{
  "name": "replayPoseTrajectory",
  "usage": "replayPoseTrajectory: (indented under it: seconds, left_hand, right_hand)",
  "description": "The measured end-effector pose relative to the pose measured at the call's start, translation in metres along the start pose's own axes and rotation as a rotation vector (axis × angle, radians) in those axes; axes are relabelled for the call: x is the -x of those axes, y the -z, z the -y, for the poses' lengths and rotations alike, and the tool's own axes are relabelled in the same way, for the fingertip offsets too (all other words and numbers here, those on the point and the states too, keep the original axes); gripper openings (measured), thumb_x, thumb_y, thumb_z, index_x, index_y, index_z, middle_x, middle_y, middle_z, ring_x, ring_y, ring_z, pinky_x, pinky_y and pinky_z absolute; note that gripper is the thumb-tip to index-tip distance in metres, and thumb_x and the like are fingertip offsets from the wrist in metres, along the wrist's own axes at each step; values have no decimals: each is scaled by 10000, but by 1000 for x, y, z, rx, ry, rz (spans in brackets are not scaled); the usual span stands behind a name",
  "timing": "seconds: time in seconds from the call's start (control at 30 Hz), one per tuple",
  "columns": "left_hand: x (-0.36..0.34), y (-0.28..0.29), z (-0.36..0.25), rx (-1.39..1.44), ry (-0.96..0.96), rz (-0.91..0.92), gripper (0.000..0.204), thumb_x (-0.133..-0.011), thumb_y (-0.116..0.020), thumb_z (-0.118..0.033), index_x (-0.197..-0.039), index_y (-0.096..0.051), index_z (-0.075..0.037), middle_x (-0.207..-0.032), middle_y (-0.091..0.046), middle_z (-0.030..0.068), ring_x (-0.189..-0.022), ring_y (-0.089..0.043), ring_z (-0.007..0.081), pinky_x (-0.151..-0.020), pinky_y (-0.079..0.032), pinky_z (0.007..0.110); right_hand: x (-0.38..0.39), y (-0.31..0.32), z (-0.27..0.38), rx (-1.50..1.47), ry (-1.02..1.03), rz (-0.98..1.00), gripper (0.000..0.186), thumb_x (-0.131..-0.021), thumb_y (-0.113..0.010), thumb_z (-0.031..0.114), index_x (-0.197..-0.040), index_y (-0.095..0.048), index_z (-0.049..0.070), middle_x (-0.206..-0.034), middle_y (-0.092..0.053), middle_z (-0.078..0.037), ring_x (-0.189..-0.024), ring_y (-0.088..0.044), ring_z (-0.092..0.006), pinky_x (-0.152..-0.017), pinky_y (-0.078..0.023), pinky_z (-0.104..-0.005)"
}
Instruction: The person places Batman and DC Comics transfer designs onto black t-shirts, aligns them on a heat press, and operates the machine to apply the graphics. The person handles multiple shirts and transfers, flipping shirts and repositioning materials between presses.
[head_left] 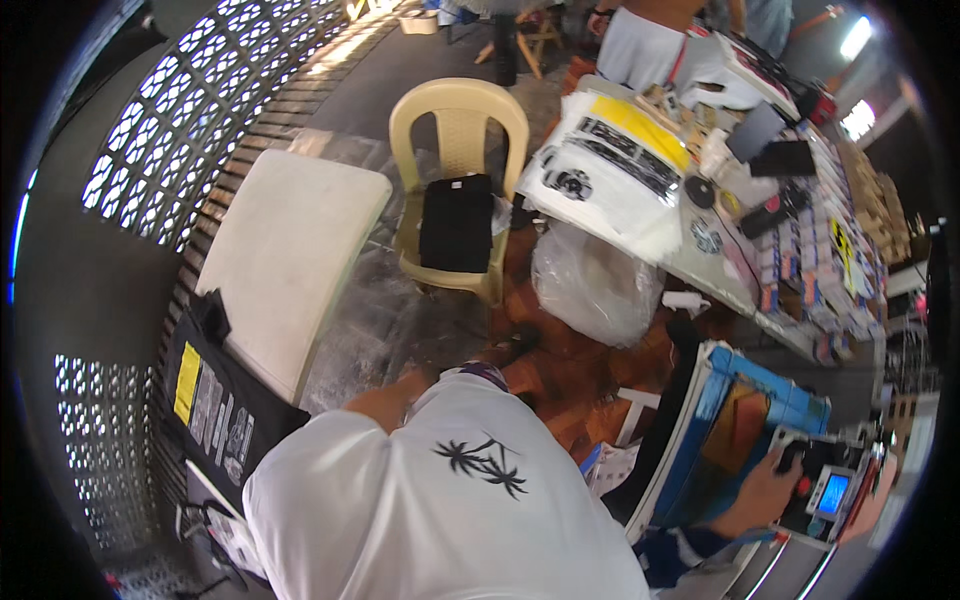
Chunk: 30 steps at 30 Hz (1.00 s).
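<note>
My right hand [765,492] reaches to the lower right. Its fingers are closed round the black handle [792,458] of a machine, next to a control box [832,493] with a lit blue screen. A blue frame [785,388] with a brown panel [738,425] stands beside that forearm. My left forearm [392,402] bends in front of my white shirt, and the hand is mostly hidden at the hem, so its fingers do not show. A black printed garment [215,415] with a yellow block hangs at my left, by a pale tabletop [290,230].
A cream plastic chair [458,128] holds a folded black garment [457,225]. Beyond it, a crowded table carries stacked printed white sheets or garments [600,205] and several small boxes [815,235]. A clear plastic bag [590,290] lies below. Another person [640,45] stands at the back.
</note>
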<state>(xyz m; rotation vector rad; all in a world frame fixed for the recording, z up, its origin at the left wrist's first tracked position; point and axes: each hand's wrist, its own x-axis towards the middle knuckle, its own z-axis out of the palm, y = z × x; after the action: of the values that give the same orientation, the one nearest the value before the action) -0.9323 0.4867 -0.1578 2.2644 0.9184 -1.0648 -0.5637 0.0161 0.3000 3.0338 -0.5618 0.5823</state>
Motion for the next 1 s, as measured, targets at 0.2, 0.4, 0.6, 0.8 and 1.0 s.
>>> replayPoseTrajectory:
  seconds: [0.2, 0.4, 0.6, 0.8, 1.0]
  left_hand:
    - [14, -53, 35, -238, -402, 90, 246, -843, -686, -244, -973, -796, -65, -981, -762, 166, -972, -741, 341, -796, -598, 482]
    - [-46, 30, -4, -747, -554, 15, 231, -847, -639, -219, -920, -806, -77, -999, -763, 182, -950, -748, 348, -771, -598, 475]
    - [-70, 50, -56, -593, -701, -239, 299, -871, -585, -278, -903, -805, -79, -1003, -748, 222, -928, -737, 392, -799, -585, 520]
    - [-34, 56, -124, -390, -600, -67, 381, -989, -505, -307, -1171, -749, -79, -1177, -714, 224, -1099, -689, 399, -947, -548, 477]
    - [-51, 61, -107, -271, -718, -23, 426, -1031, -434, -294, -1275, -682, -48, -1237, -680, 265, -1111, -682, 418, -973, -532, 488]
  right_hand:
    - [-31, 2, 25, 61, 191, 140, 699, -907, -632, 595, -1311, -585, 26, -1184, -693, -284, -1111, -661, -474, -961, -510, -536]
    - [-22, 12, 12, 39, 196, 103, 634, -886, -696, 511, -1235, -592, -8, -1097, -704, -307, -1053, -685, -465, -935, -530, -521]
    - [-18, 13, 7, -16, 152, 80, 567, -894, -698, 466, -1206, -633, -3, -1149, -712, -255, -1073, -690, -419, -930, -540, -496]
    - [-13, 13, 12, -28, 161, 69, 581, -929, -658, 438, -1305, -622, -3, -1211, -707, -219, -1091, -694, -394, -928, -554, -465]
    - [-12, 13, 15, -22, 154, 34, 548, -952, -632, 420, -1307, -625, 3, -1227, -703, -213, -1094, -698, -371, -924, -562, -445]
